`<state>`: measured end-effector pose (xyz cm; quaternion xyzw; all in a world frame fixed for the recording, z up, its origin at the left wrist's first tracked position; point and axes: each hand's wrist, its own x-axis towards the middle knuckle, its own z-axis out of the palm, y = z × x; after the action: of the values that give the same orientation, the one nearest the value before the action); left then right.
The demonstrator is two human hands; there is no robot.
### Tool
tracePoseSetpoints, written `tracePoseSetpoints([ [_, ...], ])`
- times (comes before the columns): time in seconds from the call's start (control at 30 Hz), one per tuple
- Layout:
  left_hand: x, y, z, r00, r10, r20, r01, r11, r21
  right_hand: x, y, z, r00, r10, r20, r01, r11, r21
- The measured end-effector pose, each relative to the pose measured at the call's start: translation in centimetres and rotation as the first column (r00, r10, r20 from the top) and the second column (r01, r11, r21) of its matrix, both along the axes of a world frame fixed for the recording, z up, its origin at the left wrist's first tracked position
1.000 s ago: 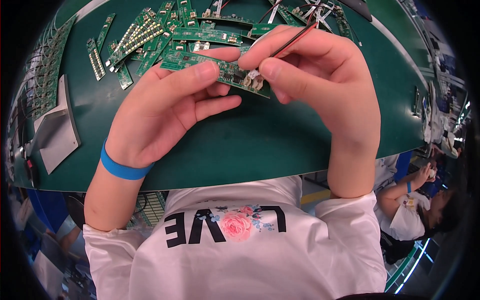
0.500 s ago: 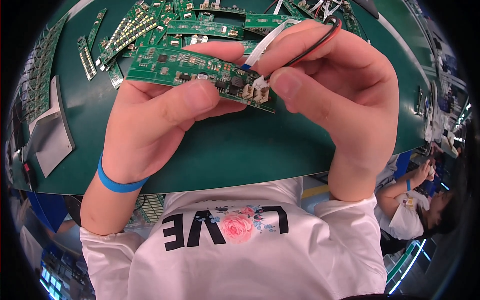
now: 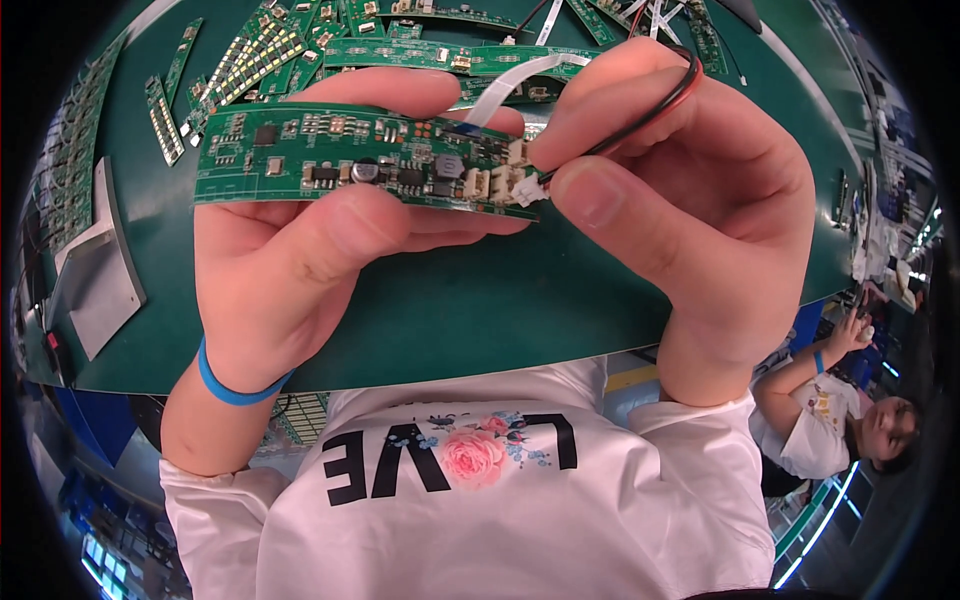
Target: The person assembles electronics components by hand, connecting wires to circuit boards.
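Observation:
My left hand (image 3: 300, 240) grips a long green circuit board (image 3: 290, 150), thumb on its near edge and fingers behind. Small chips and a round capacitor sit on its upper face. At its right end stand cream sockets (image 3: 478, 184). My right hand (image 3: 700, 190) pinches a red and black wire cable (image 3: 668, 98) between thumb and forefinger, and the wires loop up over the fingers. The cable's white plug (image 3: 526, 190) is at the rightmost socket; whether it is seated I cannot tell. From the board's far edge a white ribbon cable (image 3: 500, 88) bends away behind my right fingers.
Many green circuit boards (image 3: 400, 52) lie heaped at the back of the green table (image 3: 480, 320). Strips with pale yellow squares (image 3: 250, 68) lie among them. A grey metal plate (image 3: 105, 290) rests at the left. Beyond the right edge sits another person (image 3: 815, 415).
The circuit board has moved left and turned more level, its face tipped toward me. The white plug has shifted from above the sockets to their right end, with my right hand slightly lower.

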<state>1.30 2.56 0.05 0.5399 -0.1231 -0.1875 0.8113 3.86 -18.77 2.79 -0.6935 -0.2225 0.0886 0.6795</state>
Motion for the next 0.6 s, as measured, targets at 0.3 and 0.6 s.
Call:
tracePoseSetpoints([
  [0.3,-0.2,0.1,-0.1,0.996,0.07,-0.062,-0.067,0.996,0.057,-0.3,0.6,-0.6,0.997,-0.08,-0.012,0.081,0.996,0.044],
  [0.6,-0.4,0.4,-0.1,0.959,0.124,0.254,-0.204,0.925,0.319,-0.9,1.3,-0.4,0.984,-0.156,0.082,0.157,0.988,-0.011],
])
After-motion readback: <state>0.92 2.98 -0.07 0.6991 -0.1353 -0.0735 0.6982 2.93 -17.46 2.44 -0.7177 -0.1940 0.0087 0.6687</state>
